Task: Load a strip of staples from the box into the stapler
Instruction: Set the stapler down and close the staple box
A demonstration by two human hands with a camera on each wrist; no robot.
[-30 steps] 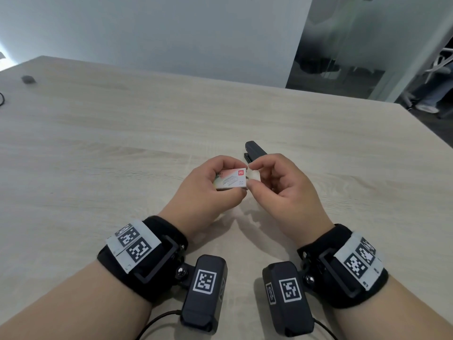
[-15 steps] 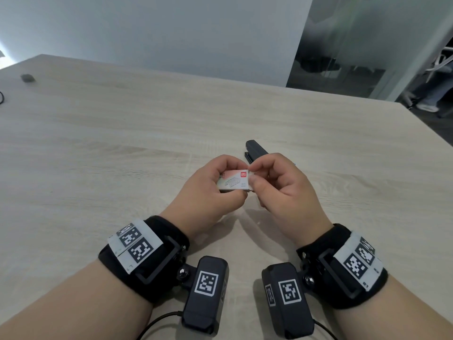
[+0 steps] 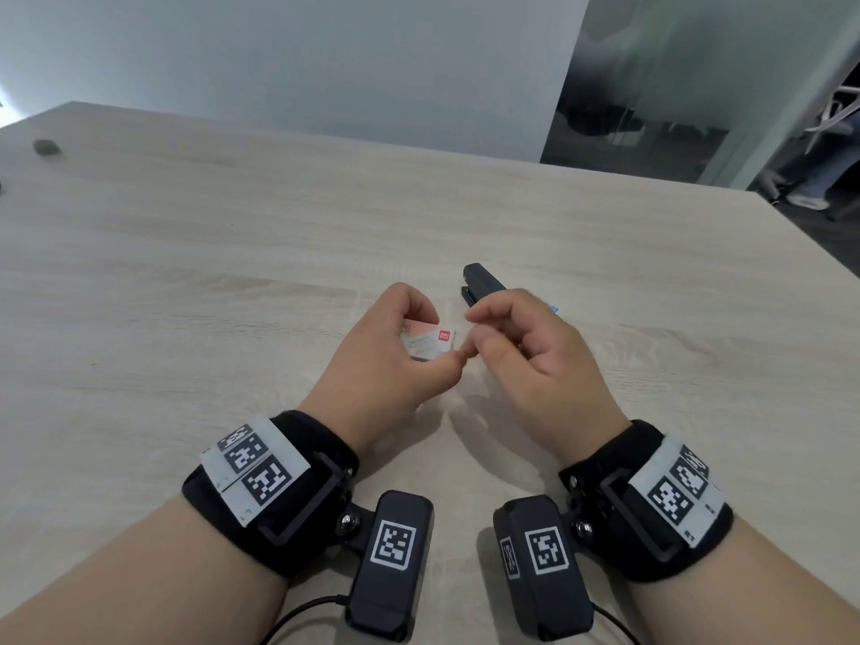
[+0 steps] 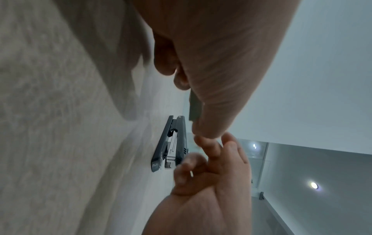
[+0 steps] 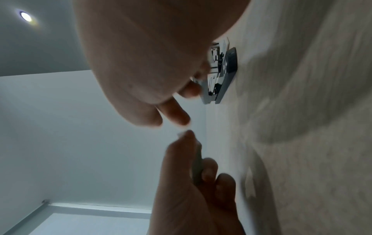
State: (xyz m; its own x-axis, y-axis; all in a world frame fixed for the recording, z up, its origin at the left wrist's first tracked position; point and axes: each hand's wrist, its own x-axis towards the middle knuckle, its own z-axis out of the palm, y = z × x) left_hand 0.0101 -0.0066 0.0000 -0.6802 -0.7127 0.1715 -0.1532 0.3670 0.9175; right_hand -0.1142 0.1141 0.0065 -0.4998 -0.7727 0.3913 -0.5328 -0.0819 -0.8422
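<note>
A pale wood-grain counter [image 3: 186, 272] fills the scene, with a light grey wall behind it and a glass partition at the far right. At the counter's far left edge lies a small dark object [image 3: 45, 147], too blurred to identify.

Left of centre, the left hand [image 3: 381, 360] is raised just above the counter, its fingers and thumb curled around a small staple box [image 3: 428, 344] with a pink and white printed face and a red logo. The left grip is grasping that box. Both wrists wear black straps with white coded tags and black camera units.

Just right of the box, the right hand [image 3: 535, 360] has its fingers curled, and its thumb tip meets the left thumb tip at the box's near corner. Whether the right grip pinches anything cannot be told; its fingertips are blurred.

Behind the right hand, a dark stapler [image 3: 479, 284] lies closed on the counter, partly hidden by the fingers. In the left wrist view the stapler [image 4: 171, 143] shows its metal staple channel between base and top.
</note>
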